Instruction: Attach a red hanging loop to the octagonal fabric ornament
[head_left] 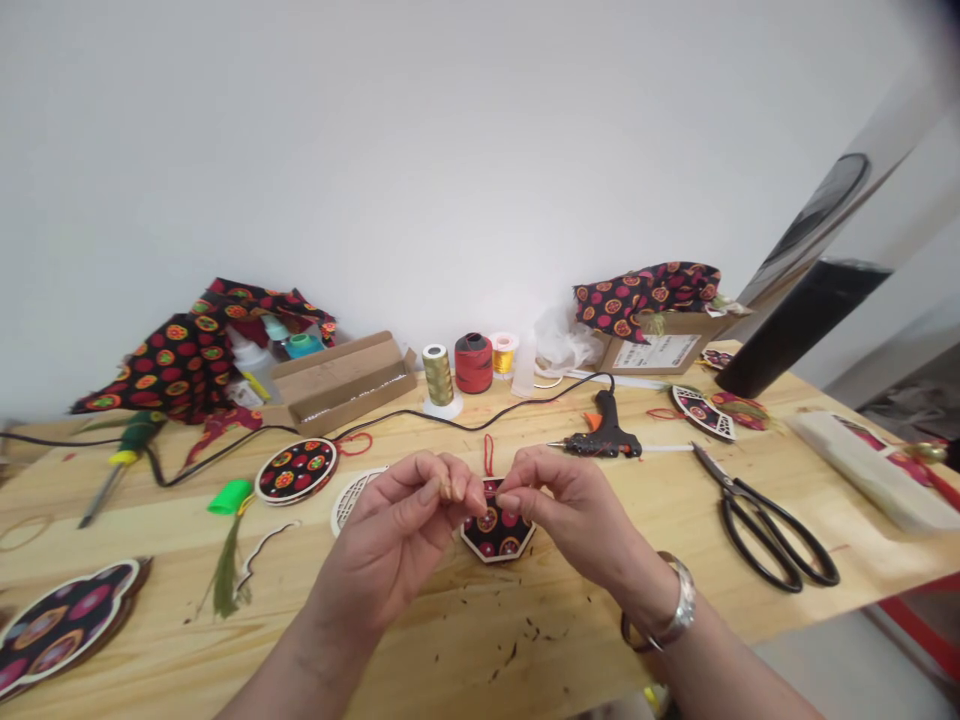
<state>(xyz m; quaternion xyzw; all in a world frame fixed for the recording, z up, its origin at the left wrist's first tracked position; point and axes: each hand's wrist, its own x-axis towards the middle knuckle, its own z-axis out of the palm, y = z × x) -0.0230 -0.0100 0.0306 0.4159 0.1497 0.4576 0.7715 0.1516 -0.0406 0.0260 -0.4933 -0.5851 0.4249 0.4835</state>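
My left hand (412,510) is closed in a pinch, thumb against the fingers. Across from it, my right hand (562,505) also pinches, with thumb and forefinger pressed together. Whatever sits between the fingertips is too small to make out; a faint reddish line shows between the hands. Just below and behind them lies an octagonal fabric-covered ornament (499,535) with a pale rim, partly covered by my hands. A red cord loop (488,455) rises at its top. Beside my left hand is a round white lattice piece (352,500), partly hidden by it.
A glue gun (604,430) and black-handled scissors (772,530) lie to the right. Thread spools (473,363) and a cardboard box (352,385) line the wall. On the left are a round ornament (296,470), a green tassel (226,575) and a screwdriver (120,465). A black cable (465,427) crosses the table.
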